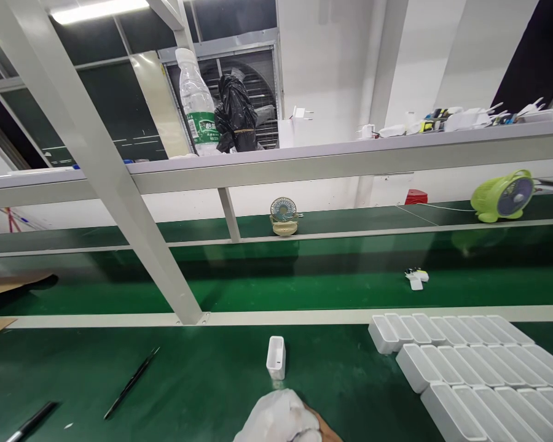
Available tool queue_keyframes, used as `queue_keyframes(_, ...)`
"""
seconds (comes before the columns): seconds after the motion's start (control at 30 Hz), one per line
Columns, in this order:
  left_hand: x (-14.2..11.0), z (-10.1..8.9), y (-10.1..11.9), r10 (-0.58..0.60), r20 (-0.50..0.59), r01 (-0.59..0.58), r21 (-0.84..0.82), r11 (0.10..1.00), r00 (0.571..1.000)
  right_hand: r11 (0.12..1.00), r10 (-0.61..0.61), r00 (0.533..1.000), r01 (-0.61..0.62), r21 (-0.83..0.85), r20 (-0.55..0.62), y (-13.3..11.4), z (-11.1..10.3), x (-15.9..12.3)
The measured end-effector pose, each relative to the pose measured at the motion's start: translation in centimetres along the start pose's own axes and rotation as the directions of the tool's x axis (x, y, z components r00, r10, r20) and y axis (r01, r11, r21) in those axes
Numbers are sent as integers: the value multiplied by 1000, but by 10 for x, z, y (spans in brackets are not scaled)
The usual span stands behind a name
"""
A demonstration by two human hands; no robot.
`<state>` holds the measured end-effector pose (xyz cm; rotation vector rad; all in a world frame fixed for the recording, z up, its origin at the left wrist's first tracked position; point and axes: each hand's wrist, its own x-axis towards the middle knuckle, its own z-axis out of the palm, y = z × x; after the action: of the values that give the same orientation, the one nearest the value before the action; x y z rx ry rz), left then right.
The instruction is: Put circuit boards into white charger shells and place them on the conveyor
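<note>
At bottom centre, a white bundle (276, 420) is met by a hand (323, 426), likely the right; its fingers are hidden, so whether they are clamped cannot be told. Just ahead, a small white box (276, 359) is set apart, perhaps for easy reach. Lower right, white boxes (479, 371) are ranked, presumably saving desk (203, 383) space.

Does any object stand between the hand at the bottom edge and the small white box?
Nothing visible does. From the hand and the white material over or beside it, only a short stretch of green surface leads to the white box. The white trays lie off to the right, the black tool to the left.
</note>
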<state>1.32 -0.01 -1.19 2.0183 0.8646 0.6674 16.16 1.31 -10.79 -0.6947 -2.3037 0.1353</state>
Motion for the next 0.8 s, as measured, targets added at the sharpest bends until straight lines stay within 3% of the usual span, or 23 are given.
queue_keyframes(0.07,-3,-2,2,68,-44,-58,189,980,997,1000,-3,1000,3,7,-1,4,7,0)
queue_keyframes(0.33,-11,2,5,109,-148,-33,440,898,983,999,25,1000,-26,31,18,-12,15,-29)
queue_keyframes(0.57,-6,-5,7,-9,-155,43,215,976,988,999,33,999,-33,-39,15,-16,41,-28)
queue_keyframes(0.67,-4,-11,6,-12,-138,36,170,985,990,996,54,992,-46,-70,113,-14,52,-26)
queue_keyframes(0.8,-2,-12,8,-14,-126,33,150,988,992,999,18,984,-11,-42,176,-9,47,-26)
